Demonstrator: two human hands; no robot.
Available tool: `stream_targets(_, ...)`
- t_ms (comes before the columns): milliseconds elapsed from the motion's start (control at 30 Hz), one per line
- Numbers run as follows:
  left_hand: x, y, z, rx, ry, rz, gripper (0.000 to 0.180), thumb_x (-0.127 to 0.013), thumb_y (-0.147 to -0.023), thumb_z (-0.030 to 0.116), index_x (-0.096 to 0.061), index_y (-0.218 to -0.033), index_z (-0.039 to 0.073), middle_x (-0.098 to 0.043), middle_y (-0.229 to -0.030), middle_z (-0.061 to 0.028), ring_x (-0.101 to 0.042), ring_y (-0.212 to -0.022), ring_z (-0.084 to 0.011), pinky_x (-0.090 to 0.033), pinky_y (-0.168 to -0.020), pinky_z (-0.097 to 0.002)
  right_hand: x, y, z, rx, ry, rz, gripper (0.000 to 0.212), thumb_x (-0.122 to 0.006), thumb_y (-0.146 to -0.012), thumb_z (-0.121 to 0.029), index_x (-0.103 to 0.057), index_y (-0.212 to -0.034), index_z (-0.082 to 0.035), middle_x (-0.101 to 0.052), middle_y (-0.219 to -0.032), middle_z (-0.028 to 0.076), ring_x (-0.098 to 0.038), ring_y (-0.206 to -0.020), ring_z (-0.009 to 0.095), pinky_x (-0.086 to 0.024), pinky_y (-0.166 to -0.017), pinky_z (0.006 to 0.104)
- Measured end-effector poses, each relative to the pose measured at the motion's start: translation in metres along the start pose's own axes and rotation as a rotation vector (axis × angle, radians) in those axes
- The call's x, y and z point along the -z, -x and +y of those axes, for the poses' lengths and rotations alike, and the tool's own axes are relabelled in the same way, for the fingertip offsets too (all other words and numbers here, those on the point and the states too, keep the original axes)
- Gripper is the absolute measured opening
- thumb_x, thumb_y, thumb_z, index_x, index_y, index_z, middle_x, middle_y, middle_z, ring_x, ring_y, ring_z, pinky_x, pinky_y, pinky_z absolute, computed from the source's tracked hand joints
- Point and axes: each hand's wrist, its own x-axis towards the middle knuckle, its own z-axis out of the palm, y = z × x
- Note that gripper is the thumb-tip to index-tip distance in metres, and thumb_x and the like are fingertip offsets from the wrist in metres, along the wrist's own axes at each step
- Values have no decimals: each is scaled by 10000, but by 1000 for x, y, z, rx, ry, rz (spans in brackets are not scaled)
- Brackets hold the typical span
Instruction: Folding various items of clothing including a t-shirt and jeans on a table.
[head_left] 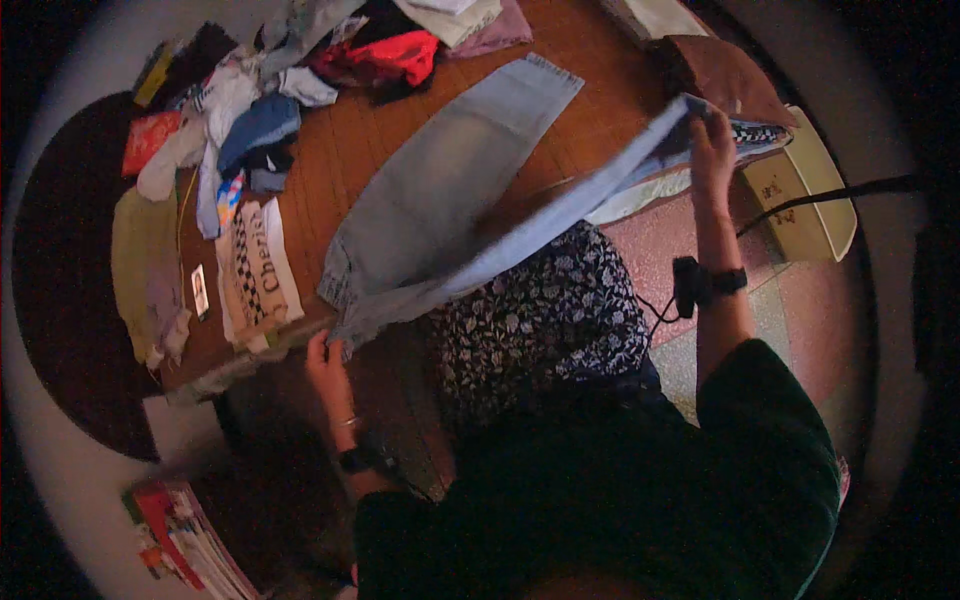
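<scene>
A pair of light blue jeans (430, 190) lies partly on the brown wooden surface, its waist toward me at the left. One leg rests flat, reaching away to the far edge of the wood. The other leg is lifted and stretched across to the right, above my lap. My left hand (328, 368) pinches the jeans at the waist end, by the near edge of the surface. My right hand (712, 145) is closed round the raised leg near its hem, with fingers partly hidden by the fabric.
A heap of mixed clothes (235, 105) covers the far left, with a red garment (395, 60) beside it. Nearer lie a cream checked cloth (262, 270) and a phone (200, 292). At the right stand a brown cloth (725, 75) and a pale yellow bin (815, 200).
</scene>
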Motion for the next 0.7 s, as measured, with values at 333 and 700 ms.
stream_targets(333, -21, -94, 6, 121, 159, -25, 261, -603, -914, 191, -616, -1032, -41, -621, -988, -48, -550, -888, -144, -436, -830, -288, -150, -102, 91, 72, 561, -307, 282, -568, -892, -217, -621, -1140, -95, -668, -1072, 177, -630, -1019, 368, -491, -871, 438)
stream_targets(700, -24, -126, -18, 323, 88, 24, 323, -636, -905, 235, -619, -1094, -26, -629, -1071, -86, -589, -947, -196, -463, -852, -322, -241, -111, 132, -68, 835, -513, 346, -583, -878, -287, -581, -1193, -144, -635, -1113, 170, -595, -1065, 362, -474, -897, 476)
